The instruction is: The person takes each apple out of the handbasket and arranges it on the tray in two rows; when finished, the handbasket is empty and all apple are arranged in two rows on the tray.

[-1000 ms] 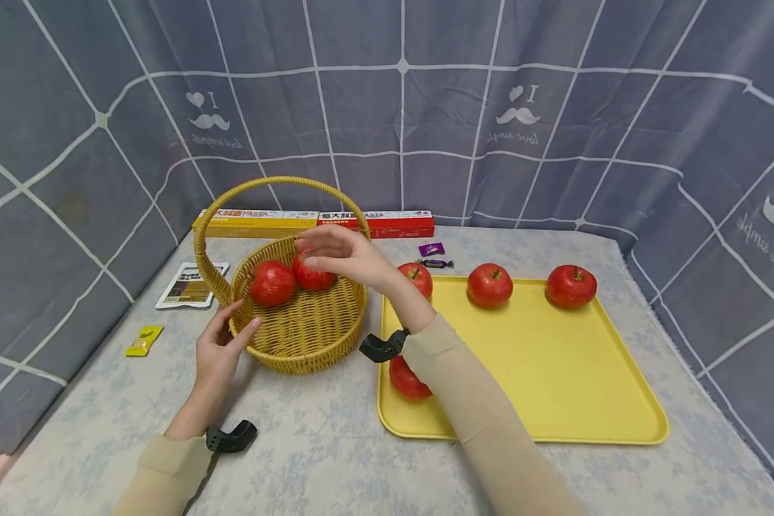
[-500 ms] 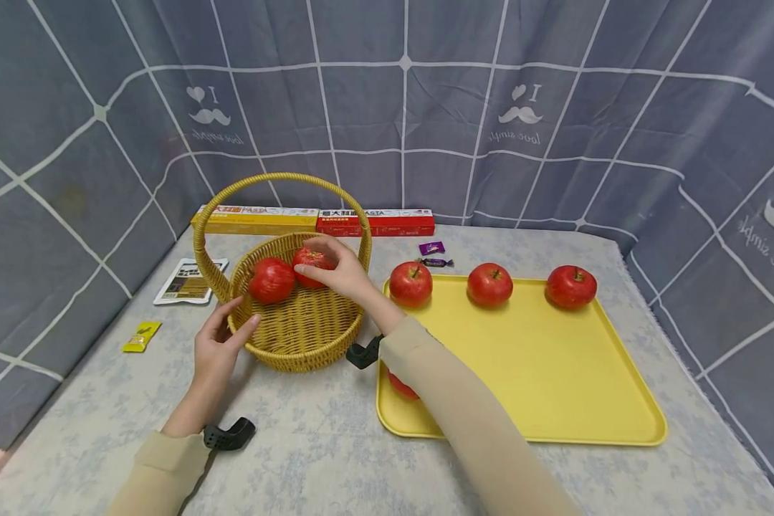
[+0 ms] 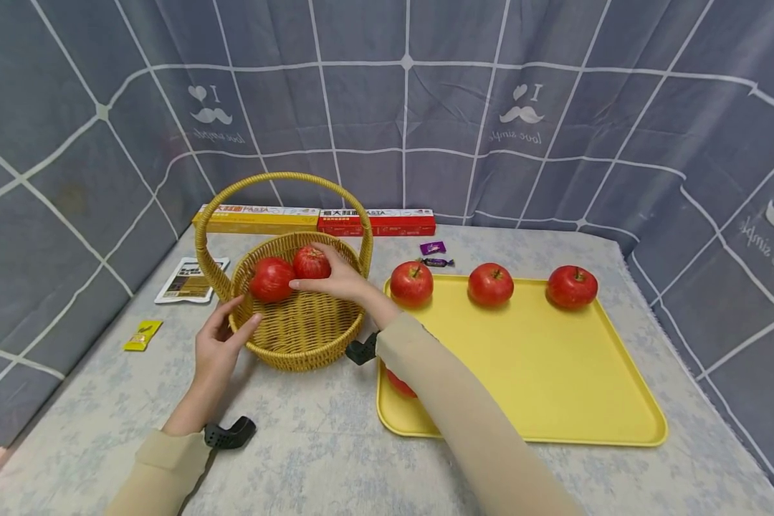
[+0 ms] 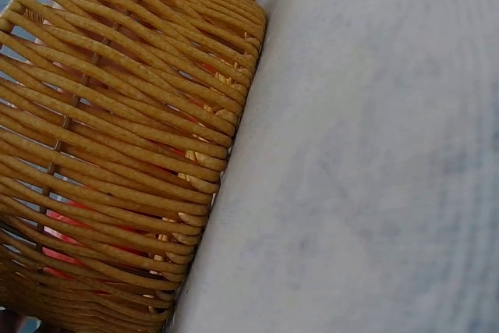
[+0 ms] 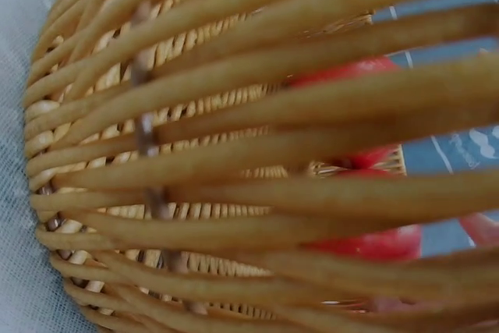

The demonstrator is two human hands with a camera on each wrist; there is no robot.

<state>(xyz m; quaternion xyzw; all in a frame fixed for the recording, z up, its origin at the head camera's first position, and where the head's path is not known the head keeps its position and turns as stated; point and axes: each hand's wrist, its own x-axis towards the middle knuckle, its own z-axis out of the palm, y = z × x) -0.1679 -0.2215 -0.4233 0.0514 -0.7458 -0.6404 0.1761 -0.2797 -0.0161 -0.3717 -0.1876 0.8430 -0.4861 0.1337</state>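
Your right hand (image 3: 340, 278) is curled over an apple (image 3: 312, 262) at the back of the basket (image 3: 297, 344), beside a second apple (image 3: 272, 279); your left hand (image 3: 216, 345) rests relaxed against the rim. Let go carelessly and it may knock its neighbour (both round, free to roll). The basket looks light and could slide if your bracing hand slackens.

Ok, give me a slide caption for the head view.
Right hand sets an apple in the wicker basket; left hand steadies its rim.

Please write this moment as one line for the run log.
left hand: rests on basket rim | right hand: holds apple inside basket | tray: three apples at back
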